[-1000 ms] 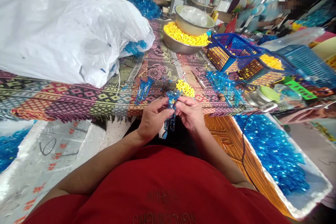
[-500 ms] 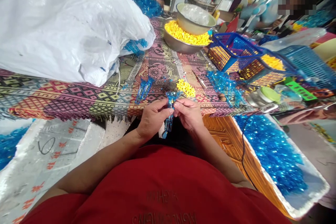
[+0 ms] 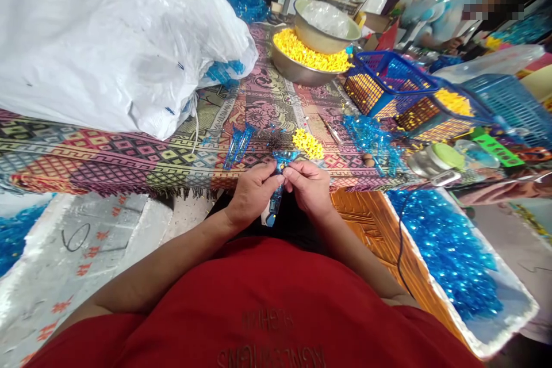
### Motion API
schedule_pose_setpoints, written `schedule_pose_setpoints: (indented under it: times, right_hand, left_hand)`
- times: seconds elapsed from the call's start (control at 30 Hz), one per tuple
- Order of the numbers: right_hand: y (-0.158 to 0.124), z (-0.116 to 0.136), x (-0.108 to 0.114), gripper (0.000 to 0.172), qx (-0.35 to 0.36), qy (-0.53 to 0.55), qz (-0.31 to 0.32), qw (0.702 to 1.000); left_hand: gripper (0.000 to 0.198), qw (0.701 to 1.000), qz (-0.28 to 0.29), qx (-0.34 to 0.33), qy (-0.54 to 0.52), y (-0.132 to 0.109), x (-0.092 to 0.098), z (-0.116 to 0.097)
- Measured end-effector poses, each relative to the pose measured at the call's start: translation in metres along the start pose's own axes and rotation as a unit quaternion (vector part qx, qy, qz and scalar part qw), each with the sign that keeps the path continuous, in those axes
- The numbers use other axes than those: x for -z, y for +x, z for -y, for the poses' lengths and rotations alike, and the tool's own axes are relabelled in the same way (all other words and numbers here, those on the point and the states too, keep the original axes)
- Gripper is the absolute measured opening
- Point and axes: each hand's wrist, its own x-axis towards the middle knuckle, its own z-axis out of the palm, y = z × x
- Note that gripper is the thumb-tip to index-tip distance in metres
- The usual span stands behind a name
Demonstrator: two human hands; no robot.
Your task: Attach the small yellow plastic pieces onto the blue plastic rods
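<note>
Both hands meet at the table's front edge around a translucent blue plastic piece [image 3: 275,202], whose wide end points away from me and whose narrow end hangs toward my lap. My left hand [image 3: 251,191] pinches its left side. On the right side, the fingertips of my right hand [image 3: 308,184] press near its upper part, by a small yellow spot. Just beyond lie a small pile of yellow pieces [image 3: 307,144] and a scatter of tiny dark pieces [image 3: 279,141]. Similar blue pieces [image 3: 238,146] rest on the cloth to the left.
A big white bag [image 3: 116,46] covers the left of the patterned cloth [image 3: 263,115]. Behind are a metal bowl [image 3: 297,73] of yellow pieces and blue baskets [image 3: 379,89]. A foam box [image 3: 513,322] of blue pieces stands low right. A person's hand [image 3: 452,44] shows at the back right.
The view has shifted slightly. Both hands keep their pinch on the blue piece, with only small finger movement, and its lower end has tilted slightly to the left.
</note>
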Motion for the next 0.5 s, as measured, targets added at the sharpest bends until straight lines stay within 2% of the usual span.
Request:
schedule_pose_setpoints:
  times: [0.27,0.4,0.5]
  right_hand:
    - [0.0001,0.0019,0.0,0.018,-0.008,-0.027,0.005,1.0]
    - [-0.0019,0.0021,0.002,0.018,-0.009,-0.031,0.015,0.999]
    - [-0.0023,0.0028,0.0028,0.017,-0.011,-0.027,0.021,0.999]
  left_hand:
    - [0.028,0.991,0.022,0.05,-0.12,-0.0006,0.0009,0.0075]
    - [0.026,0.992,0.019,0.045,-0.116,-0.0031,0.0004,0.0059]
    - [0.022,0.997,0.009,0.019,-0.069,-0.0045,0.0006,0.0036]
